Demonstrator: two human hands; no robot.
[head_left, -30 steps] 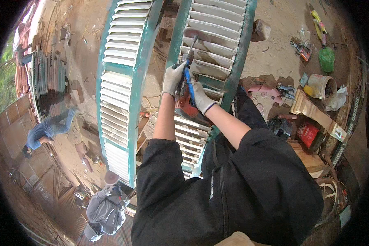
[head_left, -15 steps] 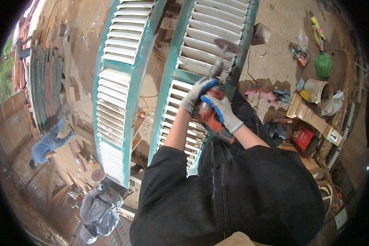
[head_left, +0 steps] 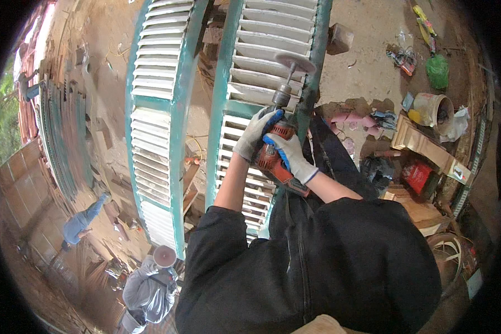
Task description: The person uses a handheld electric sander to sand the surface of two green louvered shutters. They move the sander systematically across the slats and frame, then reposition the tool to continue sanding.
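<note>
Both my hands wear pale gloves with blue palms and are closed around a red electric drill (head_left: 283, 131). My left hand (head_left: 255, 132) wraps the front of its body behind the chuck. On the right side, farther back, my right hand (head_left: 293, 157) grips the body. A round sanding disc (head_left: 299, 63) on a thin shaft sits in the chuck. It is tilted over the slats near the right edge of a louvred shutter (head_left: 221, 100) with a green frame and white slats; whether it touches the wood I cannot tell. A second such shutter (head_left: 178, 106) lies to the left.
A person in grey (head_left: 150, 289) at lower left has another disc tool (head_left: 165, 256). Someone in blue (head_left: 80, 222) is farther left, near stacked shutters (head_left: 61, 139). At right lie a bucket (head_left: 426, 111), a wooden box (head_left: 423, 142), a green bag (head_left: 437, 72) and a red container (head_left: 416, 175).
The view has shifted, so the shutters and drill sit farther left. My grip is unchanged, and the disc stays by the shutter's right edge. The grey-clad person's disc appears farther right and lower.
</note>
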